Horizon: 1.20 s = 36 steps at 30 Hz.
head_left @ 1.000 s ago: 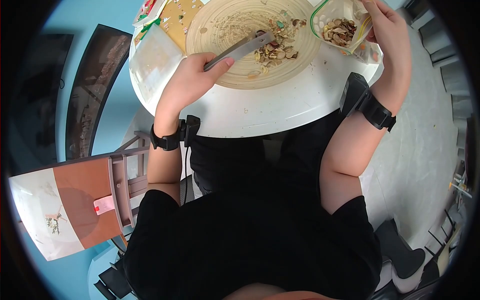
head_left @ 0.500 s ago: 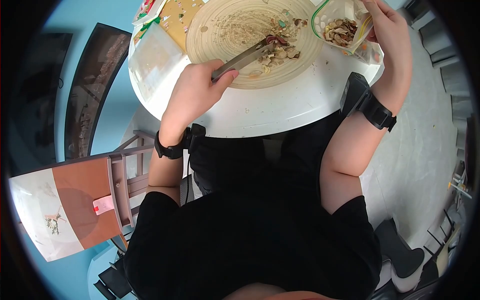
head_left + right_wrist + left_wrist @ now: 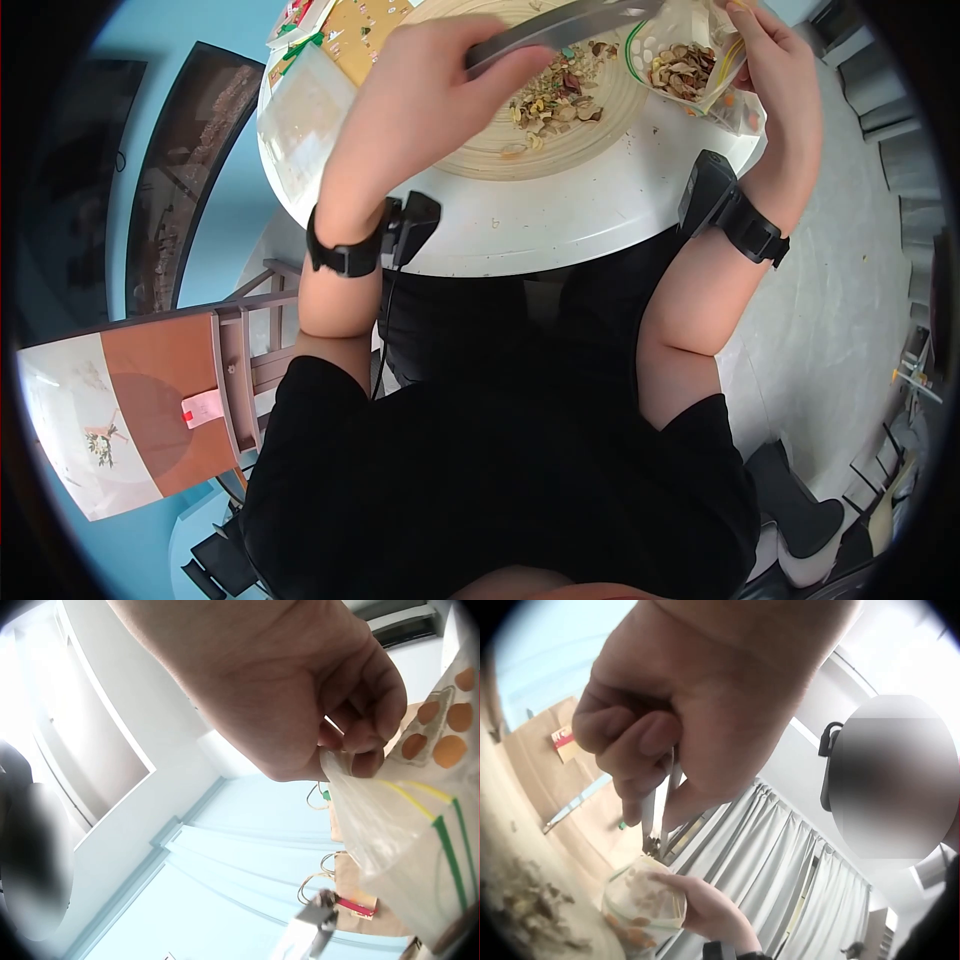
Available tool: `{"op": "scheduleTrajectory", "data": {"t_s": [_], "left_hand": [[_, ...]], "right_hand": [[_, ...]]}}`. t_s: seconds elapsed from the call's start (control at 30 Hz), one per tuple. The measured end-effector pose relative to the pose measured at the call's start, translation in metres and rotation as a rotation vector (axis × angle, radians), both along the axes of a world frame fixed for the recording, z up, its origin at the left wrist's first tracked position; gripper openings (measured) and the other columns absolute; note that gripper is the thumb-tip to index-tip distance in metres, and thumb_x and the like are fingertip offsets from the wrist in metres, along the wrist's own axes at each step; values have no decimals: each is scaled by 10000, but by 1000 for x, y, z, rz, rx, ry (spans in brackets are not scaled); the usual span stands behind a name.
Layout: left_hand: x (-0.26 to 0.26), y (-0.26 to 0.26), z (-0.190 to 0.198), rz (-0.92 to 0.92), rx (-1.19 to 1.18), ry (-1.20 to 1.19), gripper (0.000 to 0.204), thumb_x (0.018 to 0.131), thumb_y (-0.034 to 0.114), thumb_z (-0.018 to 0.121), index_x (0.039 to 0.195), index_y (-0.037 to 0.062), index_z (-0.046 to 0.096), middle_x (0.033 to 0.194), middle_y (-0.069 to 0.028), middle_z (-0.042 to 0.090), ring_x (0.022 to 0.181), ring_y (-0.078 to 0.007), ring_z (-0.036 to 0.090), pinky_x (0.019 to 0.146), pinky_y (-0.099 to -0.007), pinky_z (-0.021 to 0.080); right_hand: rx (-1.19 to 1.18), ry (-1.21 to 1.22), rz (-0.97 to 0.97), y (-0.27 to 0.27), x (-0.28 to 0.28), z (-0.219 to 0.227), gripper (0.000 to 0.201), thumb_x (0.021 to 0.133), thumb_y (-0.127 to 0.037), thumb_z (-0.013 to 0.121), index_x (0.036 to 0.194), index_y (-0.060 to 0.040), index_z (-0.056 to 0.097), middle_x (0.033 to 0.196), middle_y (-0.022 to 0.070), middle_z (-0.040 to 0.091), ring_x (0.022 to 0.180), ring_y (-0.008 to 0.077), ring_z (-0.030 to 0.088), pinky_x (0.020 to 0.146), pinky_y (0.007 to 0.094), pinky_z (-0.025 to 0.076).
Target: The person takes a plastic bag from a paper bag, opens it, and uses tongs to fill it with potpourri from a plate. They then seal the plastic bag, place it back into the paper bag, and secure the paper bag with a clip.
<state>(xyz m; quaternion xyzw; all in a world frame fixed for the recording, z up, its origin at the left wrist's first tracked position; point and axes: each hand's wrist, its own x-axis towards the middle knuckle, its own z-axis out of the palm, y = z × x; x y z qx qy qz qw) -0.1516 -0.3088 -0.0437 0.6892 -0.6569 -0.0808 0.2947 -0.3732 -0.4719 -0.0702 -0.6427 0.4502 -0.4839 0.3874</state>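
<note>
In the head view my left hand (image 3: 425,105) grips a pair of metal tongs (image 3: 560,32), whose far end reaches over the round pale plate (image 3: 622,125) toward the bag. Small dark pieces (image 3: 654,844) are caught between the tong tips, just above the bag's mouth in the left wrist view. My right hand (image 3: 780,65) pinches the rim of a clear zip bag (image 3: 397,840) with a green and yellow seal and orange dots. Dried flat pieces (image 3: 683,72) fill its lower part. A loose heap of similar dried bits (image 3: 555,112) lies on the plate, partly behind the left hand.
A white round table (image 3: 500,235) carries the plate and bag. At its left lie a clear plastic bag (image 3: 305,115) and a gold patterned sheet (image 3: 360,35). Brown paper bags (image 3: 367,900) stand beyond. A chair (image 3: 240,370) is at the left.
My left hand has lifted the tongs from the heap on the plate and swung them up and right toward the bag. The right hand has stayed at the bag's rim.
</note>
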Motion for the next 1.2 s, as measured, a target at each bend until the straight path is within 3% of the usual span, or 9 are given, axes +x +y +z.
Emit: {"op": "scheduleTrajectory", "data": {"t_s": [0.07, 0.17, 0.37, 0.57, 0.67, 0.77, 0.87, 0.97, 1.2], "left_hand": [[-12, -10, 1, -17, -12, 49, 414, 931, 385, 735, 859, -21, 700, 570, -125, 511, 519, -216, 428, 523, -355, 385], [-8, -6, -7, 40, 108, 47, 467, 947, 420, 736, 823, -21, 647, 617, -13, 433, 600, -89, 374, 533, -300, 310], [17, 25, -36, 244, 340, 114, 513, 960, 425, 713, 811, -59, 630, 602, -33, 423, 595, -115, 387, 540, -308, 334], [13, 22, -43, 254, 424, 87, 522, 961, 440, 701, 844, -67, 665, 591, -74, 467, 579, -152, 411, 550, -337, 370], [9, 23, -41, 228, 403, 3, 481, 932, 420, 701, 818, -47, 682, 568, -170, 566, 529, -290, 572, 565, -404, 462], [8, 29, -44, 197, 338, -52, 433, 932, 386, 710, 813, -29, 679, 578, -175, 589, 550, -343, 600, 571, -417, 477], [8, 33, -50, 179, 299, -64, 385, 949, 340, 725, 924, -44, 700, 579, -133, 498, 525, -186, 410, 522, -338, 370], [11, 33, -52, 182, 300, -60, 378, 957, 334, 718, 936, -44, 702, 583, -130, 488, 526, -178, 399, 517, -338, 360], [18, 30, -42, 155, 211, 55, 333, 967, 298, 726, 928, -32, 704, 584, -11, 434, 569, -87, 356, 509, -290, 294]], "right_hand": [[3, 44, -14, 3, -1, 5, 301, 1023, -228, 573, 1031, 16, 748, 678, 1, 637, 531, 98, 563, 482, 264, 431], [-1, 61, -28, 4, -3, 7, 306, 1023, -240, 580, 1025, 15, 748, 679, 2, 639, 531, 97, 564, 482, 261, 426], [12, 68, -24, 0, -8, 4, 310, 1022, -257, 597, 1020, 13, 749, 686, 6, 643, 541, 96, 570, 485, 260, 428], [-8, 44, -23, 0, -6, 1, 305, 1023, -247, 591, 1028, 14, 749, 692, 14, 643, 551, 102, 576, 490, 266, 441], [-10, 51, -21, 0, -6, 2, 304, 1024, -242, 587, 1031, 15, 748, 691, 15, 641, 551, 104, 576, 487, 269, 445], [4, 34, -12, -2, -6, 0, 306, 1026, -243, 587, 1029, 18, 747, 687, 13, 638, 549, 105, 576, 483, 272, 446], [18, 48, -9, -1, -4, 1, 308, 1027, -248, 589, 1018, 18, 745, 677, 8, 631, 541, 104, 574, 479, 272, 446], [10, 72, -14, 2, -3, 4, 309, 1029, -253, 591, 1007, 14, 744, 665, 5, 625, 529, 103, 571, 475, 268, 445], [5, 47, 13, -3, -3, -1, 308, 1030, -252, 588, 1026, 13, 747, 666, 6, 630, 514, 103, 567, 466, 266, 442]]}}
